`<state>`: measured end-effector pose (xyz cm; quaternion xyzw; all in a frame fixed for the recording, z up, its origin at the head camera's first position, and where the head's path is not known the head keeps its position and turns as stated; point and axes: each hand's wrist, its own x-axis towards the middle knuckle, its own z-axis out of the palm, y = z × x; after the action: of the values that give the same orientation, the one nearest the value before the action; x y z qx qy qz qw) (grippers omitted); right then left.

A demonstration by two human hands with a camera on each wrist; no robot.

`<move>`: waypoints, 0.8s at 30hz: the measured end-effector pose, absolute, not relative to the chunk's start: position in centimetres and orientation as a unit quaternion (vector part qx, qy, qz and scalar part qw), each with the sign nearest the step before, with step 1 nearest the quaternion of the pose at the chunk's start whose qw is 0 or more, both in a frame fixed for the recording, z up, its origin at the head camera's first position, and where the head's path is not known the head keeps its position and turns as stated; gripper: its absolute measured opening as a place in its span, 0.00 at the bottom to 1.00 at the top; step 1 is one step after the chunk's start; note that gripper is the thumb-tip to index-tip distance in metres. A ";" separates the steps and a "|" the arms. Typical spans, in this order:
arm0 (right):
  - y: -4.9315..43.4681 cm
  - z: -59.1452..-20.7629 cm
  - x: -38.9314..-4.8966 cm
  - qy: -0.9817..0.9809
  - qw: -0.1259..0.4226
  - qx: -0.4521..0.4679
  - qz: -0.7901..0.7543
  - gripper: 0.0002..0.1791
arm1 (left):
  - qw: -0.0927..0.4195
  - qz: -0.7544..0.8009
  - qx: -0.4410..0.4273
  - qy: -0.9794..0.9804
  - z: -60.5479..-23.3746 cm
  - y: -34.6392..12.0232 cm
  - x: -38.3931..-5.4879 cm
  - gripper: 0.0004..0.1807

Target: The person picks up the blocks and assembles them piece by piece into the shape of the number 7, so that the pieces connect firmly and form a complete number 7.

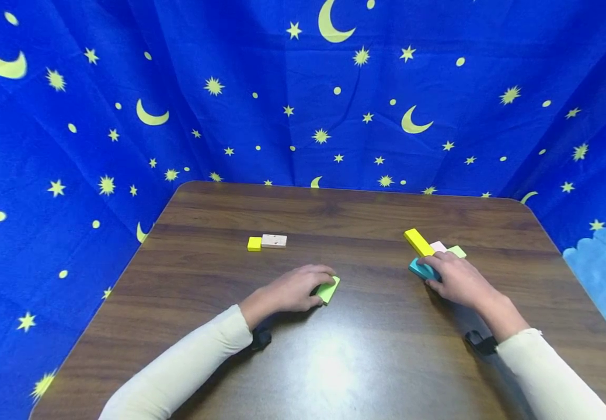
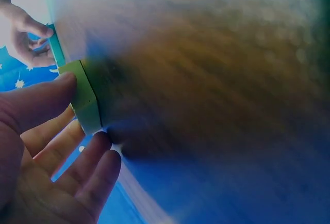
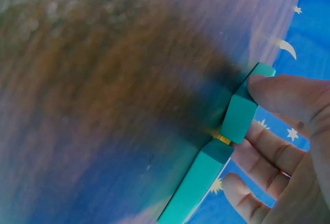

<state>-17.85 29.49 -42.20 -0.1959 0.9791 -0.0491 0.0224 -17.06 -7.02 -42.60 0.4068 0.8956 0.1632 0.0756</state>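
Observation:
My left hand (image 1: 295, 289) pinches a flat light green block (image 1: 328, 291) on the table, near its middle. In the left wrist view the thumb lies on one face of that green block (image 2: 82, 92), with fingertips at its other side. My right hand (image 1: 460, 280) grips a teal block (image 1: 422, 268) by its edges, between thumb and fingers; its hidden part lies under the fingers. Just beyond are a long yellow block (image 1: 418, 241), a pink block (image 1: 438, 247) and another light green block (image 1: 457, 251), partly covered by the hand. A second green-teal block (image 3: 196, 185) shows below the gripped one.
Farther back on the left, a small yellow block (image 1: 254, 244) touches a pale speckled block (image 1: 274, 241). The brown wooden table (image 1: 219, 210) is bordered by a blue curtain (image 1: 261, 64) with moons and stars. Dark straps (image 1: 480, 342) sit at the wrists.

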 end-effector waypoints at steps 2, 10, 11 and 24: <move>29.5 -42.2 -17.8 0.978 0.021 -0.198 -0.054 0.24 | 0.080 0.164 0.404 0.896 -42.6 -7.0 -17.1 0.24; 29.5 -42.4 -17.7 0.978 0.029 -0.194 -0.074 0.24 | 0.098 0.171 0.391 0.899 -42.6 -7.1 -16.9 0.25; 29.5 -42.4 -17.7 0.977 0.026 -0.198 -0.075 0.24 | 0.099 0.171 0.391 0.899 -42.6 -7.1 -16.9 0.25; 29.2 -42.4 -17.8 0.975 0.015 -0.206 -0.083 0.24 | 0.107 0.177 0.395 0.895 -42.0 -6.8 -16.8 0.23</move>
<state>-17.85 29.24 -42.42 -0.2063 0.9748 -0.0834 0.0155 -16.81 -6.82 -42.01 0.3952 0.8949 0.1774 0.1073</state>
